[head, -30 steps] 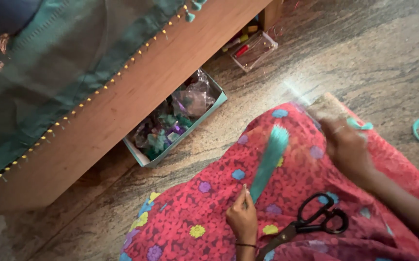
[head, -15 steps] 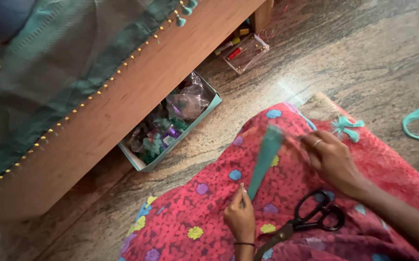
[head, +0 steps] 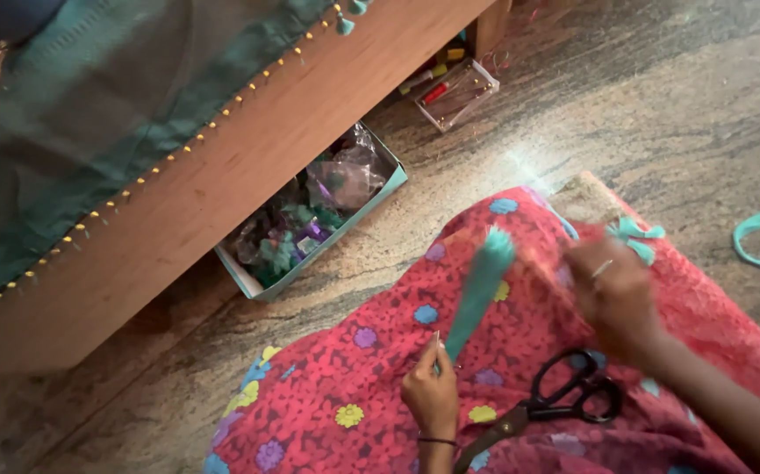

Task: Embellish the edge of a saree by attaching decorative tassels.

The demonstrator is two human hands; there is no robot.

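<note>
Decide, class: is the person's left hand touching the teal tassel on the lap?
Touching. The head view shows the left hand pinching the lower end of the teal tassel between its fingertips, no gap visible.

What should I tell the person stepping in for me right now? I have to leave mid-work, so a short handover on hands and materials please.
Left hand: pinching the lower end of a teal tassel bundle, held up over the red floral cloth on the lap.
Right hand: blurred, above the cloth next to small teal tassel pieces; whether its grip holds anything cannot be told.
Black-handled scissors lie on the cloth, untouched.
A teal box of bagged materials sits on the stone floor under the wooden bench.
Done: a few small teal pieces lie by the right hand.
Left: the bundle is uncut.
</note>
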